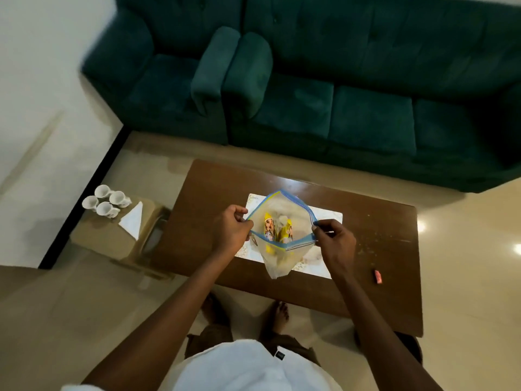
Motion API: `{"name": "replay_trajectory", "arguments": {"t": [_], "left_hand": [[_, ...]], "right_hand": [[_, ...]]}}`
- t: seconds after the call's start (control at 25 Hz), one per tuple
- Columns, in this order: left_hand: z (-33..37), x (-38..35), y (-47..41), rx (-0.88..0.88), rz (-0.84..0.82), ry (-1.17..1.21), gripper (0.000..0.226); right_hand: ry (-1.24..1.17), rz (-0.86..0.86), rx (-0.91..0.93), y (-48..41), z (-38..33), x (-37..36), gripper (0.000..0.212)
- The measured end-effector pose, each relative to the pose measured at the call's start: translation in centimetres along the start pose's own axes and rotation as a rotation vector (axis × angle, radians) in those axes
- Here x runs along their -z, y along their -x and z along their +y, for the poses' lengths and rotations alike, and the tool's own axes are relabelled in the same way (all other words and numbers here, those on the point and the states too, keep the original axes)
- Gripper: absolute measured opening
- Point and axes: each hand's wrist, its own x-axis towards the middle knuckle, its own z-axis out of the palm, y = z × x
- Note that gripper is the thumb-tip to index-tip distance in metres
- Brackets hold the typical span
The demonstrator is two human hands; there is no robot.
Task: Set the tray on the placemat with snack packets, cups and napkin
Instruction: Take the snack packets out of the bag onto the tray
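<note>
Looking down from head height. At about nine o'clock from the work area, four small white ceramic cups [106, 200] stand clustered on a low tan stand [112, 241], with a folded white paper napkin [132, 220] just beside them at their four o'clock.

In the middle, a dark brown wooden bench [380, 241] carries a pale rectangular placemat [310, 266]. Above the placemat both hands hold up a clear zip-top plastic bag with a blue seal strip [290, 210]. The left hand [229, 231] pinches the bag's mouth at nine o'clock and the right hand [337, 239] pinches it at three o'clock, and the mouth gapes wide between them. Yellow printed snack packets [269, 228] stand inside. No tray is in view.

The step appears to be opening the bag to get the packets out. To do it well, one hand should probably keep its pinch on the rim so the mouth stays spread while the other reaches in. Keeping the bag upright over the placemat would stop the packets from spilling out.

A small pink object [378, 276] lies on the floor at four o'clock, and a dark green velvet sofa [366, 108] fills twelve o'clock.
</note>
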Motion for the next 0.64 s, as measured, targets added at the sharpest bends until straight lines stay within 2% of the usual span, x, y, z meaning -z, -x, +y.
{"name": "replay_trajectory", "arguments": {"t": [0.12, 0.24, 0.44, 0.56, 0.64], "left_hand": [[1.4, -3.2, 2.1, -0.034, -0.118, -0.153, 0.038], [2.5, -5.4, 3.2, -0.093, -0.203, -0.215, 0.040], [3.8, -6.8, 3.6, -0.146, -0.318, -0.223, 0.043], [4.1, -6.8, 3.9, -0.141, -0.366, -0.189, 0.042], [4.5, -6.4, 4.0, -0.147, -0.375, -0.172, 0.041]], "right_hand": [[0.027, 0.029, -0.006, 0.9, 1.9, 2.9, 0.019], [0.020, 0.071, -0.044, 1.7, 3.3, 4.1, 0.018], [-0.016, 0.155, -0.089, 2.2, 4.6, 5.7, 0.018], [-0.016, 0.172, -0.098, 2.3, 4.3, 6.0, 0.009], [0.001, 0.266, -0.011, 2.7, 3.3, 6.2, 0.015]]}}
